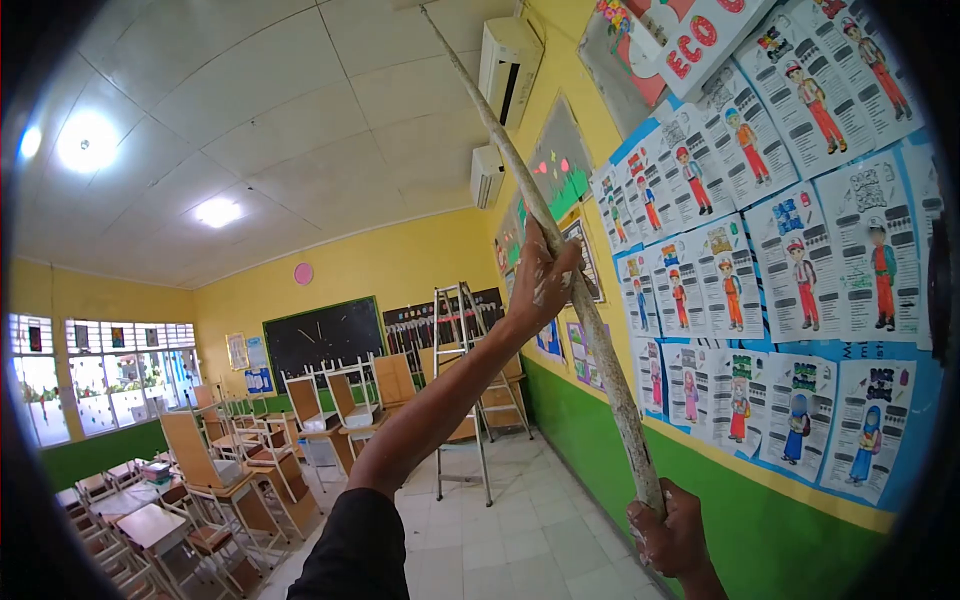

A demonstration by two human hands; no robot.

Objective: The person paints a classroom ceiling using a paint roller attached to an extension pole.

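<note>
A long, pale, paint-stained pole [605,375] slants from the lower right up to the ceiling, thinning with distance towards its far end. My left hand [541,278] is wrapped round it about midway, with white smears on the fingers. Lower down, my right hand [672,530] grips the pole near its bottom end, fingers closed in a fist. The far tip reaches up by the ceiling [270,110], close to the top edge of the view. A black sleeve covers my left upper arm.
On the right, a wall holds a board of coloured worksheets [740,270]. A stepladder [462,390] stands ahead on the tiled floor [560,530]. Desks with chairs stacked on them [210,460] fill the left side. Air conditioners [508,75] hang high on the right wall.
</note>
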